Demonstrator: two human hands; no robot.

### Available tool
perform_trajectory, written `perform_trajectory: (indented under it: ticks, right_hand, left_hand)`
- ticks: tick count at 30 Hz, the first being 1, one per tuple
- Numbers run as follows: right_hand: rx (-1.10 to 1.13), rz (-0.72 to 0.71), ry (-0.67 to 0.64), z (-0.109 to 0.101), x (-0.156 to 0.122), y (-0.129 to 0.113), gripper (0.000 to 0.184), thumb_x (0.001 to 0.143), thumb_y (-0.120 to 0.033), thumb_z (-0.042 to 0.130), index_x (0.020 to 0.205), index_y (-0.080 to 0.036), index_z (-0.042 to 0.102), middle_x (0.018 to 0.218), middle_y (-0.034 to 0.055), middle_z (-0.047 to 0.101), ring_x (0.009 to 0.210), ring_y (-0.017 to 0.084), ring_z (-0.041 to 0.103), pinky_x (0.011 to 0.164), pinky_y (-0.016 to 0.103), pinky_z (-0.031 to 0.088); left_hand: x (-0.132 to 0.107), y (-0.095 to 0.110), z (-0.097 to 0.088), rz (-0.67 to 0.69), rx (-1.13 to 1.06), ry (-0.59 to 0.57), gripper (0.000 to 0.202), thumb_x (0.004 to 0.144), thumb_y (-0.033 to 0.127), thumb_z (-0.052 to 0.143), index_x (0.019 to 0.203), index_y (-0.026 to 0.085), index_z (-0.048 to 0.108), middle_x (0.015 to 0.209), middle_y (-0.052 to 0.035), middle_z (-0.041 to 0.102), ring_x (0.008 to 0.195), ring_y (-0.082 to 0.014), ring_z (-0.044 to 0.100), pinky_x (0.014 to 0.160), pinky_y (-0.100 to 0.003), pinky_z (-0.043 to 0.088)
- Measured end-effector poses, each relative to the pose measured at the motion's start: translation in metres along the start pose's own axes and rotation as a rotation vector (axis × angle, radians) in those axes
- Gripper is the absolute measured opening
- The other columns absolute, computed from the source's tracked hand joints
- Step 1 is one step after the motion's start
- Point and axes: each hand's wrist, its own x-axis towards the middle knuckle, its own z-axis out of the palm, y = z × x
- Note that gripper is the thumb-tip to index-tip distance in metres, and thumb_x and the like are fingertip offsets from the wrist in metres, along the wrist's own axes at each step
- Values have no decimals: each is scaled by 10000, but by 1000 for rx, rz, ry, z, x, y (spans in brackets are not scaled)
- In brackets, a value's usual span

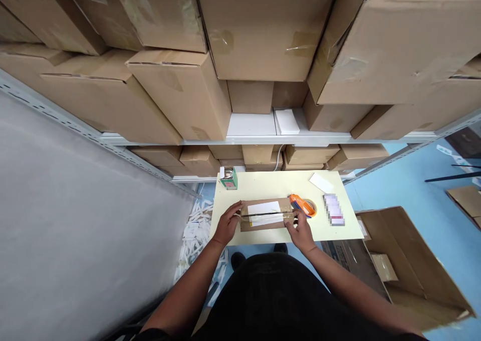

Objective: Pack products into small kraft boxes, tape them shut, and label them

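Observation:
A brown cardboard box (259,225) lies on the pale yellow table in front of me, with a white label (264,208) on top. A clear, shiny strip of tape (288,215) runs across the box, and a dark line crosses the label. My left hand (227,223) is closed at the left end of the strip, by the box's left edge. At the opposite end, my right hand (300,230) pinches the strip near the box's right edge. Just beyond it lie an orange tape dispenser (300,205) and a tape roll (313,208).
On the table (263,183) stand a small green box (229,178), a white card (320,182) and a blurred-out item (334,209). Shelves of cartons (266,35) rise behind. An open carton (413,261) sits at right; paper strips (195,235) litter the floor at left.

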Motion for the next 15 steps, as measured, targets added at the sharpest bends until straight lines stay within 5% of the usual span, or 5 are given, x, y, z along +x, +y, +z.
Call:
perform_trajectory:
  ticks: [5,9,12,15]
  right_hand:
    - [-68,-20,33,6,5,-6,428,906,-444,606,1251,-211,504,1147,119,605,1003,263,620,873,441,548]
    - [-157,-149,5,4,2,-10,339,954,-418,545,1227,-220,584,1227,149,578,1147,299,592,983,482,513]
    - [-106,-115,-13,-2,2,-4,357,956,-433,549,1240,-222,590,1221,140,611,1133,295,612,980,466,516]
    - [-60,-6,31,-14,12,20,327,979,-396,468,1233,-224,581,1167,115,667,1069,280,639,947,445,518]
  left_hand:
    - [-2,9,8,-28,128,39,307,901,351,632,1172,240,723,1373,-94,653,1265,-288,600,1114,-485,459]
    - [1,23,32,65,436,121,179,891,232,611,1025,236,731,1349,-120,637,1286,-343,538,1128,-536,402]
    - [2,29,45,155,621,44,271,882,132,559,1054,239,739,1413,-116,616,1309,-384,498,1138,-594,327]
    - [4,29,49,189,678,-68,326,891,111,526,1103,240,737,1330,-126,673,1205,-370,570,1067,-558,385]
